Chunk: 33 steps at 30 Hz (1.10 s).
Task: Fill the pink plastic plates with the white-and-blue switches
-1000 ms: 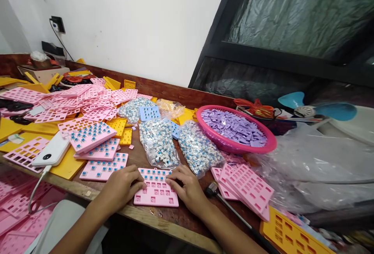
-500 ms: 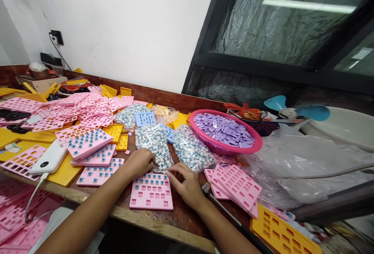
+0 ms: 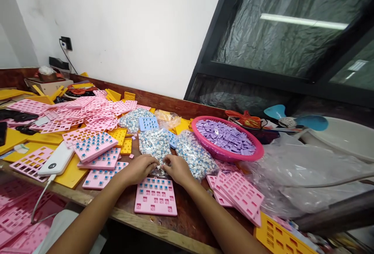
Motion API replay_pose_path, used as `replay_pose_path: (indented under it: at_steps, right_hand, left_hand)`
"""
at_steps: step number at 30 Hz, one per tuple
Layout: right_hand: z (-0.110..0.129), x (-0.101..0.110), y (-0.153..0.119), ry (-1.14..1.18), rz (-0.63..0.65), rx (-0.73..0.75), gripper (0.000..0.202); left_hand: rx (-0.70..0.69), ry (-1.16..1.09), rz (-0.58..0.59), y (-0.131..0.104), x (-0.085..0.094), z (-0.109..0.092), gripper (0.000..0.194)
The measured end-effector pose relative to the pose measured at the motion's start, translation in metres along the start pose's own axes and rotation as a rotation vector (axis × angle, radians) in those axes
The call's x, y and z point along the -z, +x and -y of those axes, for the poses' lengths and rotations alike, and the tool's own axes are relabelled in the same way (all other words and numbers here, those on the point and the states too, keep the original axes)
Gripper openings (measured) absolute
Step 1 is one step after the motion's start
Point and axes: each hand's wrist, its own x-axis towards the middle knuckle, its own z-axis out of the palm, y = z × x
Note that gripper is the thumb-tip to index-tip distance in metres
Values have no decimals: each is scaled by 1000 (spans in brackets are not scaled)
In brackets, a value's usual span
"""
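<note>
A pink plate (image 3: 156, 206) lies flat near the table's front edge, with blue switches in its upper rows and bare square holes below. Just behind it is an opened clear bag of small white and blue switches (image 3: 154, 143). My left hand (image 3: 143, 168) is at the bag's left front, its fingers pinched together. At the bag's right front is my right hand (image 3: 176, 168), fingers curled closed. Whatever either hand holds is too small to make out. A second bag of switches (image 3: 194, 154) sits to the right of the first.
Stacked pink plates with switches (image 3: 95, 145) and a white power bank (image 3: 57, 160) are on the left. A pink basket (image 3: 259, 150) of purple pieces stands at the back right. Pink plates (image 3: 242, 193) and a yellow plate (image 3: 280, 238) lie to the right.
My right hand has moved from the pink plate's upper right corner up to the bag, and its fingers have closed. The whole view has shifted slightly.
</note>
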Motion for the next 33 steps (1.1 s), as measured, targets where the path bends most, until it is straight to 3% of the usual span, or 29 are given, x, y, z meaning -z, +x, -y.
replay_pose_path:
  at_steps: [3, 7, 10, 13, 19, 27, 33]
  right_hand:
    - [-3, 10, -5, 171, -36, 60, 14]
    - [-6, 22, -29, 445, -33, 160, 20]
    - [-12, 22, -51, 599, 44, 78, 17]
    - [-19, 15, -67, 700, 31, 6, 21]
    - [-18, 11, -74, 784, 46, 0, 24]
    - [-18, 18, -78, 651, 149, 84, 12]
    - [-18, 14, -77, 591, 102, 116, 9]
  left_hand:
    - [-8, -199, -46, -22, 9, -9, 27]
    - [30, -288, -85, -51, 9, -14, 25]
    - [38, -294, -81, -63, 5, -16, 28]
    - [18, -299, -49, -67, 2, -18, 29]
    - [27, -261, -5, -70, 3, -23, 31]
    - [51, -214, -14, -75, -5, -21, 26]
    - [22, -45, 69, -73, -17, -29, 35]
